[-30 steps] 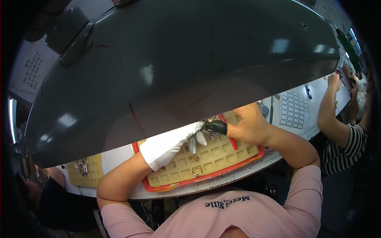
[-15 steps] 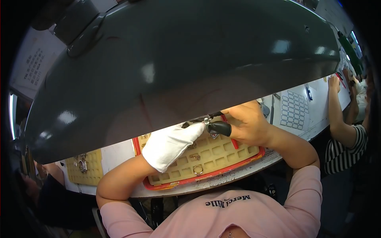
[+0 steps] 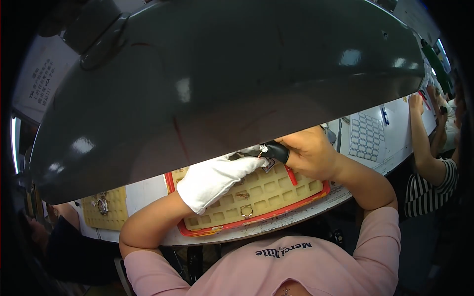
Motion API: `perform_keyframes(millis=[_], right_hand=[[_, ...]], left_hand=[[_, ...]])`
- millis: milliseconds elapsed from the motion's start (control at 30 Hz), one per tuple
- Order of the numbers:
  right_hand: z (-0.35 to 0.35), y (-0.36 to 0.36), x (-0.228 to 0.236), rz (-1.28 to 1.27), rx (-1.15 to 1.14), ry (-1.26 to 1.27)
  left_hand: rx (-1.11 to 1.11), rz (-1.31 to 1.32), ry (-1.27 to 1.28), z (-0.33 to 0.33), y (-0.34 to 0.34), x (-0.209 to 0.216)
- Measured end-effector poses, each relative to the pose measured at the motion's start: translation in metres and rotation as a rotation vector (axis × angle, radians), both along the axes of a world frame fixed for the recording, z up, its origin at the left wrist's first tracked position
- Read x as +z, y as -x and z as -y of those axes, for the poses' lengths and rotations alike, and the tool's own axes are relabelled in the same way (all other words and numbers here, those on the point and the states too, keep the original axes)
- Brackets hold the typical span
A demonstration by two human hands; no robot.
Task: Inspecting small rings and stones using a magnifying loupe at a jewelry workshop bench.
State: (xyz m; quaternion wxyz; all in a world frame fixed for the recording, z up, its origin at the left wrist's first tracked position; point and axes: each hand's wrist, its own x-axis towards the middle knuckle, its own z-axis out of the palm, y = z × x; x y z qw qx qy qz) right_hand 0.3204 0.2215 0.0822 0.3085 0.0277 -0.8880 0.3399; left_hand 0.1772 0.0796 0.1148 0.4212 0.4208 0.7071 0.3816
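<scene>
My left hand (image 3: pixel 210 181), in a white glove, reaches over the tray from the left with its fingers drawn together. Opposite it is my right hand (image 3: pixel 316 154), bare except for black covers on the thumb and a fingertip. A ring (image 3: pixel 263 148) with a large clear stone is pinched where the fingers of both hands meet. The lamp hood hides some of the fingertips. Beneath the hands lies a red tray (image 3: pixel 224 230) with a pale yellow slotted pad (image 3: pixel 276 197). One silver-coloured ring (image 3: pixel 246 212) and a gold-toned piece (image 3: pixel 242 196) sit in its slots.
A big dark lamp hood (image 3: pixel 222 74) hangs low over the table. On the right are a sheet of oval labels (image 3: pixel 367 137), a blue pen (image 3: pixel 385 115) and a person's arm (image 3: pixel 422 135). Another yellow pad (image 3: pixel 116 207) with jewellery lies left. A red stick (image 3: pixel 291 175) crosses the tray.
The ring has turned, and its stone now faces up more openly. My right thumb has shifted up behind it, while the left glove tip has slid slightly right.
</scene>
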Motion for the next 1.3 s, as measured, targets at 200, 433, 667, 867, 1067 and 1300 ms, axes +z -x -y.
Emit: perform_keyframes(millis=[200,433,667,867,1067,1300], right_hand=[[0.008,-0.003,0.014,0.327,0.033,0.579],[0.004,-0.005,-0.001,0.148,0.025,0.118],[0.002,-0.003,0.005,0.338,0.01,0.807],[-0.002,0.0,0.012,0.393,0.061,1.013],[0.008,-0.001,0.004,0.311,0.041,0.84],[0.006,0.001,-0.015,-0.1,-0.051,0.019]], left_hand=[[-0.023,-0.056,-0.104,0.002,0.001,-0.006],[-0.042,0.039,0.036,-0.003,0.003,0.005],[-0.046,0.424,0.034,-0.006,0.007,-0.001],[0.028,0.429,0.065,-0.003,0.014,-0.018],[0.057,0.403,0.054,-0.006,0.006,0.002],[0.084,0.4,-0.223,0.0,0.002,-0.026]])
